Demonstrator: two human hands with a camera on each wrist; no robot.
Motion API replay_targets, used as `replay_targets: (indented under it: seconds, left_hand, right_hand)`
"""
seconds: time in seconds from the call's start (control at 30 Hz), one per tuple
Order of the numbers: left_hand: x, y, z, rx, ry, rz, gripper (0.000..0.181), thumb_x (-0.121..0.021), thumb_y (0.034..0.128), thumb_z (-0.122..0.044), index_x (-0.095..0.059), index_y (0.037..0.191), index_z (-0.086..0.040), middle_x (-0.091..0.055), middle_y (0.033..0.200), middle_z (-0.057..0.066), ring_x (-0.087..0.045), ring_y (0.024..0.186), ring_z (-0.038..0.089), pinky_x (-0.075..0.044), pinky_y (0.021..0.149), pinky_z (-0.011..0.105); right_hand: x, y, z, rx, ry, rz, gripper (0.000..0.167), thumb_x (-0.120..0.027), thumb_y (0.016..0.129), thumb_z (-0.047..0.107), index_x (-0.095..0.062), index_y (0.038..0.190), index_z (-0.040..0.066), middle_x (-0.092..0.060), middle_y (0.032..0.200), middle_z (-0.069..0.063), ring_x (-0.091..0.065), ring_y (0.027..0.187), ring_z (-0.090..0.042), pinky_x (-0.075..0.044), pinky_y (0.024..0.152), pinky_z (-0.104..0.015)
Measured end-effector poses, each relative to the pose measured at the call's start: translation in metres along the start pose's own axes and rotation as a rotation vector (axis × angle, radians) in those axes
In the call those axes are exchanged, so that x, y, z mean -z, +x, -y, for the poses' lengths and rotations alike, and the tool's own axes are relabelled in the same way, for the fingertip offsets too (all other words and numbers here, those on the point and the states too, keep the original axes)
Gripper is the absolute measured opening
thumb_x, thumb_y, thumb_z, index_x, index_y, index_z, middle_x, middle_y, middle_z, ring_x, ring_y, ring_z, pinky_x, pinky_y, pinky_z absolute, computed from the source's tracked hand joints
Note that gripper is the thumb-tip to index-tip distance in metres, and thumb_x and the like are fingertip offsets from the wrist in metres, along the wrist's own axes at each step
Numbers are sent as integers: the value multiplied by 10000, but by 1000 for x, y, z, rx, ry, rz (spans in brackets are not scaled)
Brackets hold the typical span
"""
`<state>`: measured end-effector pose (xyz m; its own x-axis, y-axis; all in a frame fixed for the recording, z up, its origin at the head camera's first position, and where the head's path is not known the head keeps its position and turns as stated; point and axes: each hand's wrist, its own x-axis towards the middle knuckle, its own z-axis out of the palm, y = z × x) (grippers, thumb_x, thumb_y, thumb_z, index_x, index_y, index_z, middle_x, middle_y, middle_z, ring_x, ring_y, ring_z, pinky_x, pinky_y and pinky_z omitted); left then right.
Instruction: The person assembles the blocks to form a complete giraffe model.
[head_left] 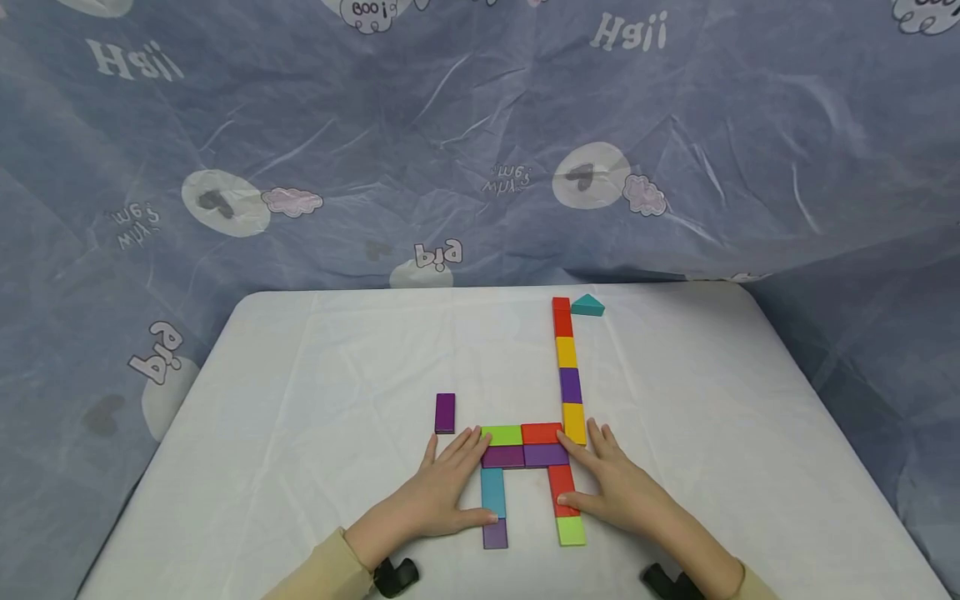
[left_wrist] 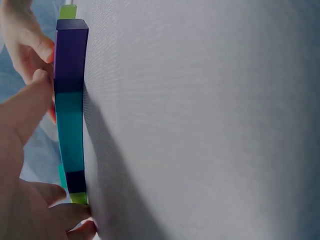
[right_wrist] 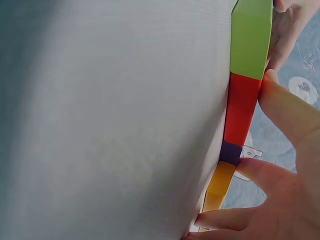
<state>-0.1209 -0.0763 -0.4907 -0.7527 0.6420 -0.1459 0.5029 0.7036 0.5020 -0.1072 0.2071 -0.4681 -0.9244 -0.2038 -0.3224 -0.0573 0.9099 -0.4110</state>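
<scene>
Flat coloured blocks form a figure on the white table: a two-row body, two legs and a tall column. My left hand (head_left: 441, 492) lies at the body's left side, fingertips at the lime block (head_left: 501, 435) and thumb over the joint of the blue block (head_left: 492, 492) and a purple block (head_left: 495, 536). On the other side, my right hand (head_left: 618, 483) has its index fingertip by the upper red block (head_left: 542, 433) and its thumb on the red leg block (head_left: 562, 487). Both hands have extended, spread fingers. In the right wrist view, the lime foot block (right_wrist: 250, 45) adjoins the red one.
A loose purple block (head_left: 445, 413) lies up and left of the body. The column of red, yellow and purple blocks (head_left: 570, 385) runs toward the far edge, where a teal triangular block (head_left: 588, 306) sits beside its top. A printed blue cloth (head_left: 480, 125) hangs behind the table.
</scene>
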Motion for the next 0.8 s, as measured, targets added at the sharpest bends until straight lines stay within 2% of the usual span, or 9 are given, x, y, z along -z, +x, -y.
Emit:
replay_targets:
  seconds: [0.17,0.27,0.33,0.43,0.53,0.6,0.7,0.8]
  left_hand:
    - [3,-1,3,5,-12,-33,923,-613,892,-589,-229,1572,-98,-235,1637,98,-215,1518,277,-91,1170,670]
    - [8,-1,5,36,-22,-106,817,-624,908,-539,-339,1534,-96,-371,1583,78,-360,1460,251,-237,1179,580]
    - [12,-1,6,59,-17,-191,694,-651,916,-470,-454,1460,-86,-508,1484,73,-491,1366,236,-374,1126,501]
    - [18,1,9,103,5,-351,456,-695,912,-353,-595,1264,-81,-653,1242,49,-636,1139,198,-527,951,398]
    - [26,6,13,173,29,-501,269,-728,894,-280,-624,1070,-105,-649,1040,21,-647,933,154,-556,768,339]
    - [31,10,16,231,31,-562,232,-738,886,-257,-619,1007,-100,-624,977,27,-633,872,151,-534,684,314]
    - [37,17,18,326,10,-567,277,-746,879,-276,-600,1000,-74,-594,949,55,-601,825,172,-502,634,306]
    - [39,26,21,404,-20,-513,386,-752,872,-317,-581,1062,-29,-589,987,101,-579,821,208,-512,660,348]
  right_hand:
    - [-1,1,-1,8,-7,-9,878,-799,731,529,-455,1486,241,-235,1584,-293,-206,1442,-536,-498,839,-676]
    - [-2,2,-1,6,-3,-11,880,-802,729,525,-453,1486,244,-234,1587,-288,-206,1445,-531,-501,840,-671]
    - [-3,2,-1,3,0,-8,879,-802,731,521,-452,1487,242,-232,1589,-284,-204,1448,-527,-497,847,-672]
    - [-3,1,-1,1,7,-8,876,-801,733,520,-452,1487,243,-230,1592,-280,-202,1452,-521,-490,858,-676]
    - [-3,0,-1,6,10,-10,880,-797,731,531,-453,1486,240,-229,1591,-283,-202,1451,-524,-481,862,-686]
    - [-3,0,-2,8,9,-10,881,-790,733,542,-448,1488,244,-227,1592,-280,-199,1453,-522,-474,870,-691]
    - [-4,0,-2,14,2,-8,888,-784,733,555,-447,1490,239,-223,1592,-285,-198,1449,-530,-474,867,-693]
    - [-3,0,-3,6,4,-5,886,-783,736,556,-441,1493,246,-216,1596,-279,-193,1453,-526,-479,871,-683]
